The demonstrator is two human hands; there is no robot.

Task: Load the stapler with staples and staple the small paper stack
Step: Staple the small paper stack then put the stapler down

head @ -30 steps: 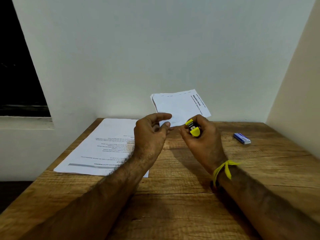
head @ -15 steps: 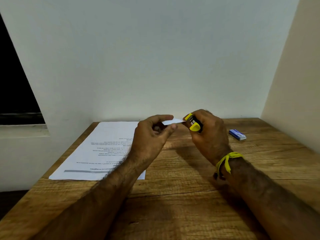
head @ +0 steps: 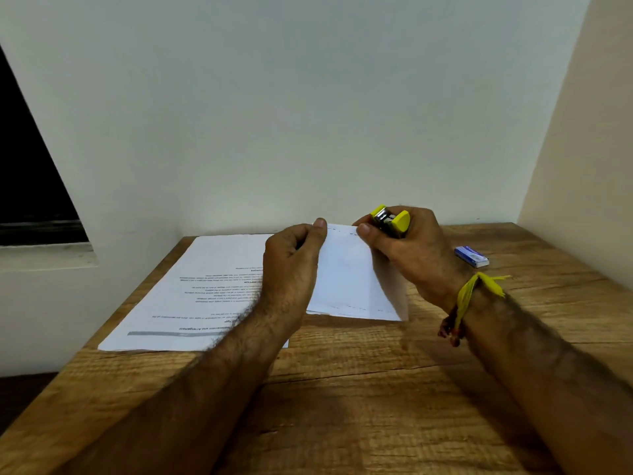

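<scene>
Yellow stapler (head: 390,220) sits in my right hand (head: 407,255), fingers curled round it, thumb tip on the far edge of the small paper stack (head: 349,279). Left hand (head: 291,265) pinches that same edge, thumb on top. Stack hangs tilted btwn both hands, near edge low, close to the wooden surface (head: 342,389); can't tell if it touches. Stapler is just beside the stack's top right corner. Printed sheets (head: 205,286) lie flat at left. Blue staple box (head: 471,256) rests at right, well apart. Yellow thread band (head: 472,293) on right wrist.
</scene>
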